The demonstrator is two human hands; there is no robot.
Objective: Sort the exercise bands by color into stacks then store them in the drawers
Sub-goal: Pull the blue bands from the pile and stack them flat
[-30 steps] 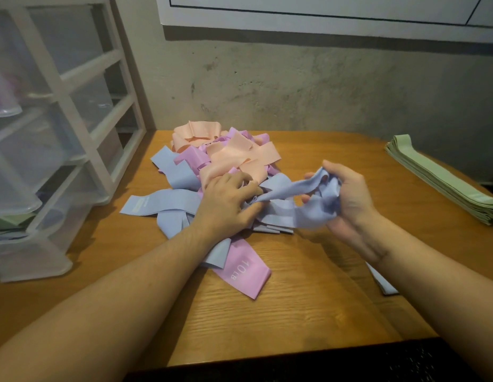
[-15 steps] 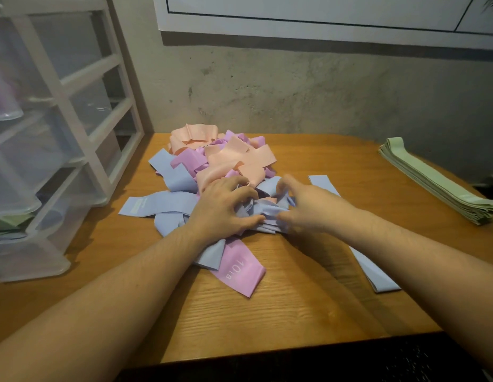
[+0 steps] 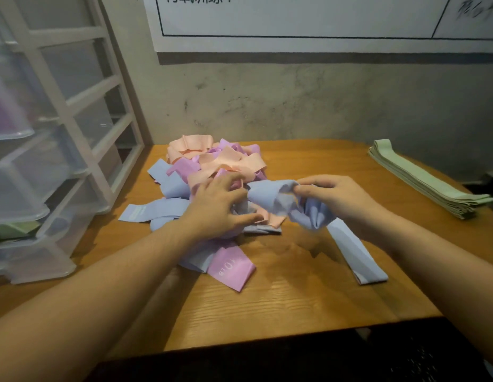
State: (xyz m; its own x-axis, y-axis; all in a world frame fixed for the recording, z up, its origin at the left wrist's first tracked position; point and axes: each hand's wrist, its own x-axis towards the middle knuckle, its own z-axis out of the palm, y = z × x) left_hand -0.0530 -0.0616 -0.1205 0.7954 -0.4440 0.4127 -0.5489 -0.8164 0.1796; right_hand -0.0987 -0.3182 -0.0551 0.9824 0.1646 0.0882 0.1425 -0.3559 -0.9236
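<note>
A mixed pile of peach, purple and blue exercise bands lies on the wooden table. My left hand rests on the pile's front with its fingers spread and bent over the bands. My right hand grips a crumpled blue band lifted just above the pile's right side. A flat blue band lies on the table under my right wrist. A pink band marked 10 LB sticks out at the pile's front. A neat stack of green bands sits at the far right.
A white-framed unit of clear plastic drawers stands on the table's left, its drawers pulled partly out; green bands show in a lower one. A grey wall with a white poster stands behind the table.
My right hand dipped into the pile and has come up and to the right gripping a crumpled blue band. My left hand stays on the pile.
</note>
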